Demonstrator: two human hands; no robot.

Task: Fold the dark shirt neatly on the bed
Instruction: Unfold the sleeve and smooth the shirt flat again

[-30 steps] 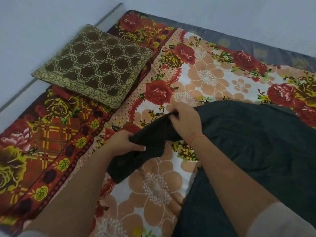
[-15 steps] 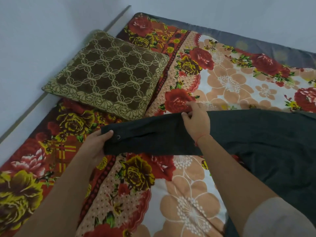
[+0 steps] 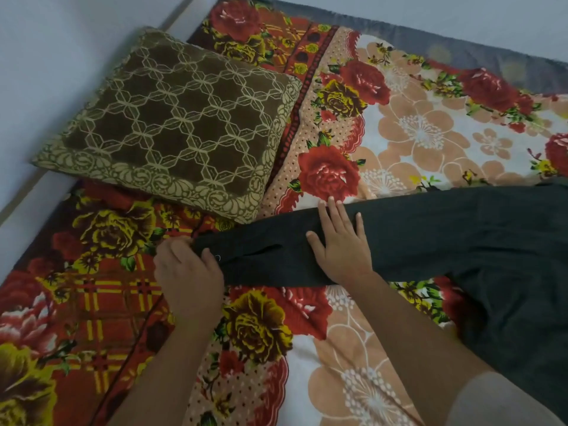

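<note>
The dark shirt (image 3: 445, 238) lies on the flowered bed sheet (image 3: 415, 133), its body at the right and one sleeve stretched out flat to the left. My left hand (image 3: 187, 272) grips the cuff end of that sleeve, thumb on top beside a small button. My right hand (image 3: 341, 241) lies flat on the middle of the sleeve with fingers straight and spread, pressing it down. The shirt's right part runs out of the frame.
A brown patterned cushion (image 3: 172, 127) lies just beyond the sleeve's cuff at the upper left. The bed's left edge meets the pale floor (image 3: 37, 56). A grey strip of mattress (image 3: 461, 47) shows along the far edge.
The sleeve was bunched between both hands; it has been pulled out straight to the left. My right hand let go of its pinch and now lies flat on the sleeve.
</note>
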